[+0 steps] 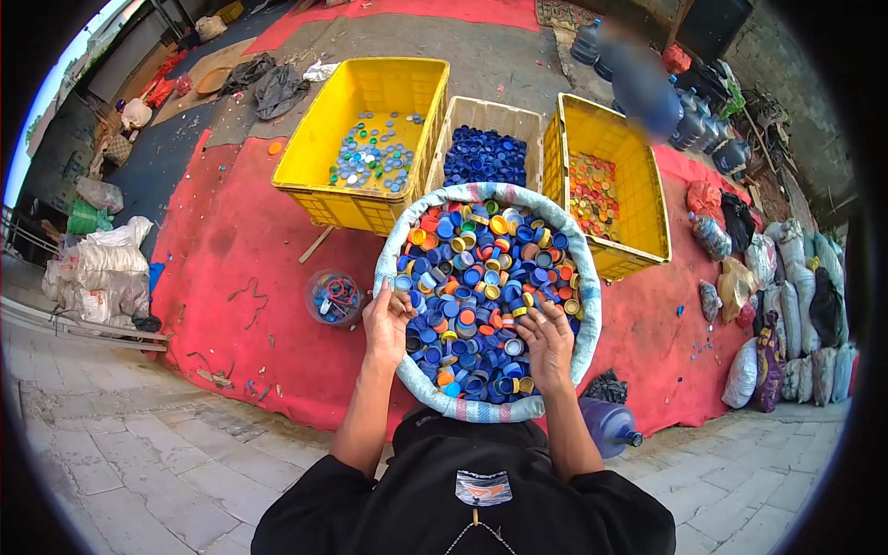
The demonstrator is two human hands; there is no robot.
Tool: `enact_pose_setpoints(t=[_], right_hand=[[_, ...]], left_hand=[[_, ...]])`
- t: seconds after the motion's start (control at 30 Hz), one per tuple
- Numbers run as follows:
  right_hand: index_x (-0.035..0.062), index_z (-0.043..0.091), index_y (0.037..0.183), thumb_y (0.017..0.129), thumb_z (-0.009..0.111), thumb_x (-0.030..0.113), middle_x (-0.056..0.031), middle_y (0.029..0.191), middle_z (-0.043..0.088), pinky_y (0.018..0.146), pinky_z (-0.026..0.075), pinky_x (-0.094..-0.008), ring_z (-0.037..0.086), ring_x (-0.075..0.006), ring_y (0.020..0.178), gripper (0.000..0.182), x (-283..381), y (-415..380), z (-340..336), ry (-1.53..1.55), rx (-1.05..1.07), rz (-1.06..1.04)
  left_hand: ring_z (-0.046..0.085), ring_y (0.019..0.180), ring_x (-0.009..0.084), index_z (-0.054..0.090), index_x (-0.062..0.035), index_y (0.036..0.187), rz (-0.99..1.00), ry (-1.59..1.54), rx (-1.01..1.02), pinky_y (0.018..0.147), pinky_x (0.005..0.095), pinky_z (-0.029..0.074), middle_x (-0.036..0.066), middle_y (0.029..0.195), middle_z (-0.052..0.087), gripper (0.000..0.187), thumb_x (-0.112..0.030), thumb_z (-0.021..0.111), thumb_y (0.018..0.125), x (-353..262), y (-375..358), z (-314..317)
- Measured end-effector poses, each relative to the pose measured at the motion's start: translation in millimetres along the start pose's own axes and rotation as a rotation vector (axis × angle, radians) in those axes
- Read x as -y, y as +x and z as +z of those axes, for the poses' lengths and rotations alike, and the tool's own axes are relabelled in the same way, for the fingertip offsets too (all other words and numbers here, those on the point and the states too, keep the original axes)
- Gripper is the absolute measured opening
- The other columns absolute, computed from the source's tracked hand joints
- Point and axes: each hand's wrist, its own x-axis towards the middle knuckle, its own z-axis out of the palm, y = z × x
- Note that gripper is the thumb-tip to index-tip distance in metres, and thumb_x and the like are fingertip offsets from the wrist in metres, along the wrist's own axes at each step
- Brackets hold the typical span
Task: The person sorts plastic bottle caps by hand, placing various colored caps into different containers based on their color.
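A round basket [589,305] with a pale cloth-wrapped rim rests against my front, heaped with plastic bottle caps [467,316] in blue, orange, yellow and white. At the basket's left rim is my left hand [387,324], its fingers curled above the caps; whatever they hold is hidden. On the right side my right hand [548,344] reaches into the heap, fingers bent, with a yellow bottle cap [520,312] at the fingertips. Beyond the basket stand a yellow crate [319,166] with pale and green caps, a whitish crate [495,113] of dark blue caps, and another yellow crate [638,203] with orange-red caps.
A clear tub [333,298] with small coloured items stands left of the basket on red matting [231,277]. A large water bottle [609,425] lies near my right side. Filled sacks [795,287] line the right; white bundles [102,277] sit at the left.
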Motion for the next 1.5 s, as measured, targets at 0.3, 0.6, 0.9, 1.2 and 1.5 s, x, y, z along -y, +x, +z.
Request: enact_pose_setpoints(t=[0.3,0.6,0.9,1.2,1.5], right_hand=[[0.0030,0.057,0.099,0.090,0.065,0.005,0.0048,0.066,0.048,0.058,0.045,-0.0219,0.046,-0.0048,0.058,0.013,2.3,-19.5,-45.0,-0.331,-0.139,-0.160],[0.0023,0.059,0.099,0.090,0.065,0.007,0.0075,0.063,0.044,0.052,0.031,-0.0183,0.040,-0.0009,0.056,0.012,1.5,-24.9,-35.6,-0.444,-0.059,-0.163],[0.0009,0.059,0.101,0.089,0.065,0.004,0.0073,0.065,0.045,0.051,0.030,-0.0187,0.038,-0.0005,0.057,0.014,-3.2,-31.1,-38.0,-0.506,-0.038,-0.138],[0.0015,0.058,0.102,0.089,0.064,0.007,0.0070,0.065,0.046,0.054,0.034,-0.0185,0.042,-0.0017,0.058,0.016,-7.2,-34.3,-37.3,-0.559,0.017,-0.074],[-0.0024,0.061,0.101,0.085,0.067,0.010,0.0007,0.063,0.056,0.052,0.039,-0.0240,0.049,-0.0054,0.057,0.021,-8.0,-7.3,-17.3,-0.856,0.071,-0.196]], left_hand=[[0.053,0.061,0.0069,0.062,-0.0031,0.089,0.074,0.551,0.081,0.058,0.0220,0.043,0.001,0.073,0.061,0.020,-0.022,0.066,0.093,36.1,-31.0,22.4],[0.056,0.083,0.0273,0.058,-0.0010,0.118,0.675,1.544,0.340,0.077,0.0396,0.046,0.008,0.092,0.068,0.049,-0.011,0.077,0.073,48.1,-27.5,22.7],[0.057,0.086,0.0309,0.056,0.0007,0.120,0.660,1.695,0.238,0.077,0.0416,0.044,0.012,0.094,0.068,0.060,-0.021,0.082,0.070,69.2,-38.5,35.6],[0.058,0.086,0.0322,0.055,0.0016,0.119,0.649,1.696,0.186,0.078,0.0430,0.045,0.014,0.090,0.067,0.062,-0.021,0.082,0.069,74.0,-37.9,41.6],[0.061,0.080,0.0192,0.054,0.0039,0.120,0.115,1.105,0.216,0.070,0.0322,0.050,0.008,0.088,0.062,0.061,-0.024,0.082,0.074,50.2,-51.4,27.5]])
